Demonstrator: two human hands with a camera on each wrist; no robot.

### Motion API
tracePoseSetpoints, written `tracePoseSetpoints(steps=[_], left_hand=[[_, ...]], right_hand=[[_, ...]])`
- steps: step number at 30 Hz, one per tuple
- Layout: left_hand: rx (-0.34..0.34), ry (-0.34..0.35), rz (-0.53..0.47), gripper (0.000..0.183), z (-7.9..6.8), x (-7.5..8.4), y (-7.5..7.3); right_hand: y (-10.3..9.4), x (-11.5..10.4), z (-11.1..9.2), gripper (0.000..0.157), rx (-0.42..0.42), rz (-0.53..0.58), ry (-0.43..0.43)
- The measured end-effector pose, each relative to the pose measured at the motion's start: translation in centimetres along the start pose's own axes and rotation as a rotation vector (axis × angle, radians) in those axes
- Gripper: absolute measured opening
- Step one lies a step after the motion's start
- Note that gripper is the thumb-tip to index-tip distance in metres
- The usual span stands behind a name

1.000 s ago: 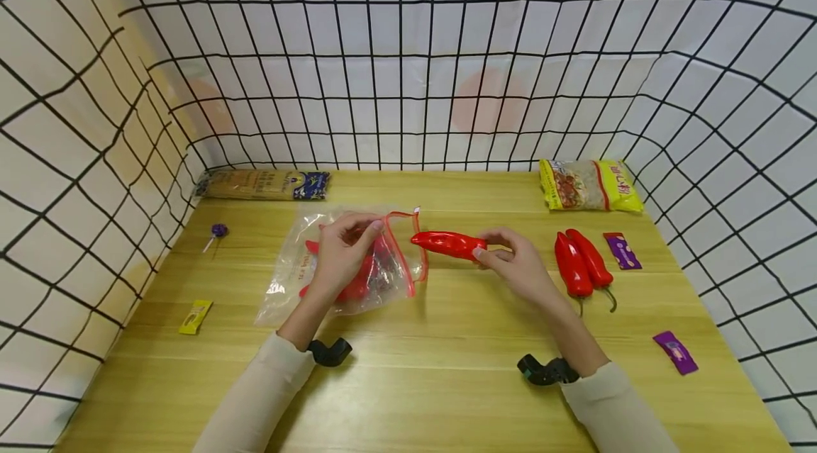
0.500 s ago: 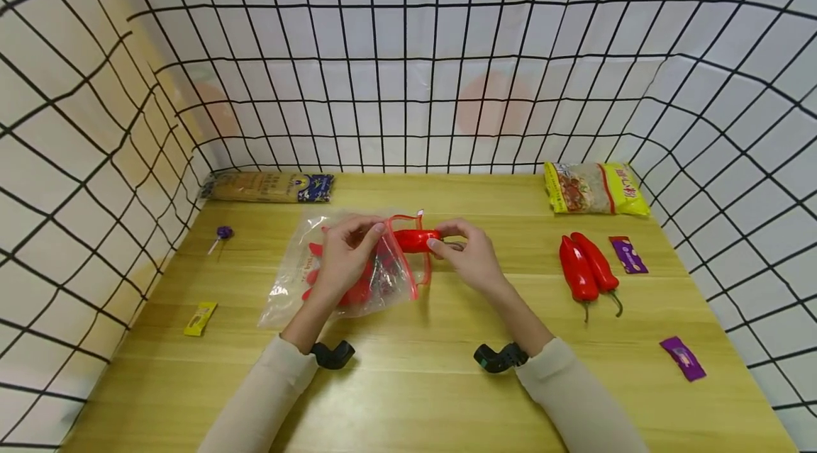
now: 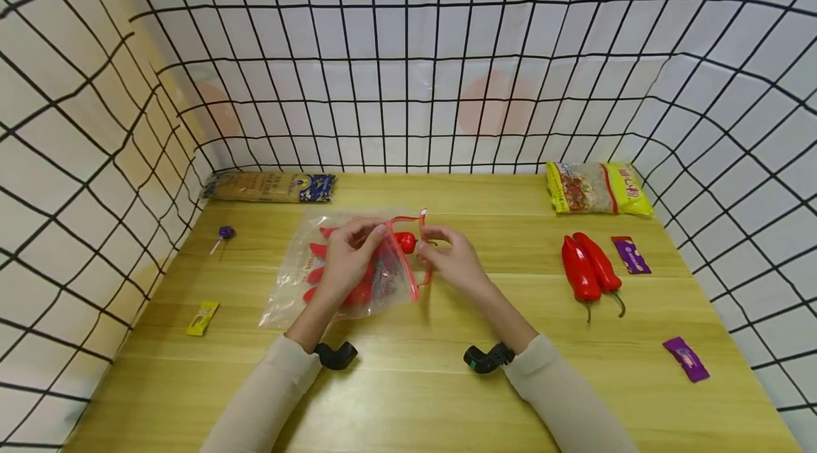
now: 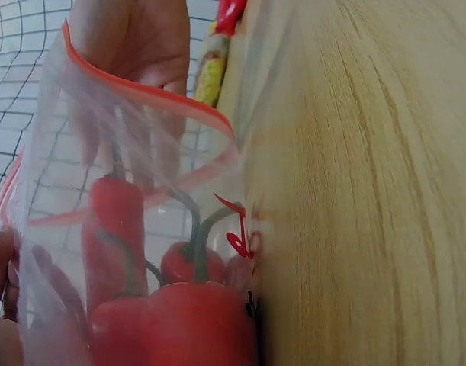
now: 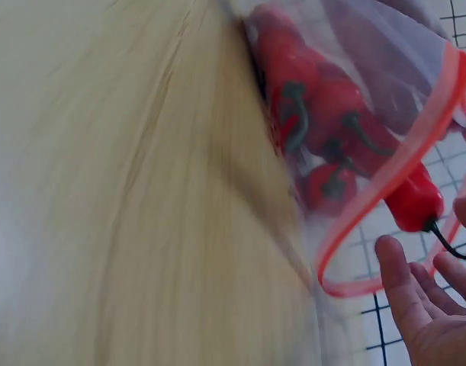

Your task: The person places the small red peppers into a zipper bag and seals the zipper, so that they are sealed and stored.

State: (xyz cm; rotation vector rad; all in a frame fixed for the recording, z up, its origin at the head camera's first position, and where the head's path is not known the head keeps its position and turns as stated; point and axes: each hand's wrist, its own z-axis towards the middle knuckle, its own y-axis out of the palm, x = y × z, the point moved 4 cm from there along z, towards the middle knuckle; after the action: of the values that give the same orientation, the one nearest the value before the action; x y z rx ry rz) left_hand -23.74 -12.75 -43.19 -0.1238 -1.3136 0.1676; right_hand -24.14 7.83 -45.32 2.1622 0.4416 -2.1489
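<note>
My left hand (image 3: 347, 251) pinches the upper edge of a clear zip bag (image 3: 287, 290), holding its red-rimmed mouth apart toward the right. Several red peppers (image 4: 194, 324) with green stems lie inside. One more red pepper (image 5: 414, 202) is mostly in the bag, its stem end at the mouth. Beside that end is my right hand (image 3: 454, 258); in the right wrist view its fingers (image 5: 400, 282) are spread around the stem, apart from the pepper's body. Two red peppers (image 3: 581, 272) lie side by side on the table, right of the hand.
A noodle pack (image 3: 255, 186) lies at the back left, a yellow food bag (image 3: 596, 188) at the back right. Left are a lollipop (image 3: 226, 232) and a yellow candy (image 3: 203, 318); right, a purple packet (image 3: 630, 255) and a purple candy (image 3: 686, 359). Wire mesh (image 3: 408, 77) borders the table.
My right hand has moved left to the bag's mouth, and the pepper it gripped has slid inside. Its fingers have loosened from the pepper. My left hand keeps its hold on the bag.
</note>
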Motion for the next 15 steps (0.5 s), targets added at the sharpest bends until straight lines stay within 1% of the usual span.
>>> tracePoseSetpoints(steps=[3, 6, 8, 11, 13, 15], left_hand=[[0.002, -0.012, -0.001, 0.026, 0.1, -0.3, 0.0], [-0.003, -0.027, 0.001, 0.023, 0.0, 0.0, 0.0], [-0.006, -0.035, 0.007, 0.022, -0.2, 0.6, 0.0], [-0.010, -0.035, 0.022, 0.022, -0.5, 1.8, -0.1], [-0.011, -0.023, 0.030, 0.022, -0.7, 2.6, -0.1], [-0.007, -0.013, 0.033, 0.022, -0.6, 2.4, 0.0]], right_hand=[[-1.1, 0.0, -1.1, 0.039, 0.021, 0.058, -0.004], [-2.0, -0.3, -2.2, 0.036, 0.018, 0.075, -0.071], [-2.4, -0.5, -2.9, 0.035, -0.007, 0.074, -0.127], [-2.3, -0.8, -3.6, 0.039, -0.057, 0.044, -0.184], [-2.0, -0.9, -3.9, 0.041, -0.089, 0.029, -0.197], [-1.6, -1.0, -4.2, 0.045, -0.114, 0.011, -0.191]])
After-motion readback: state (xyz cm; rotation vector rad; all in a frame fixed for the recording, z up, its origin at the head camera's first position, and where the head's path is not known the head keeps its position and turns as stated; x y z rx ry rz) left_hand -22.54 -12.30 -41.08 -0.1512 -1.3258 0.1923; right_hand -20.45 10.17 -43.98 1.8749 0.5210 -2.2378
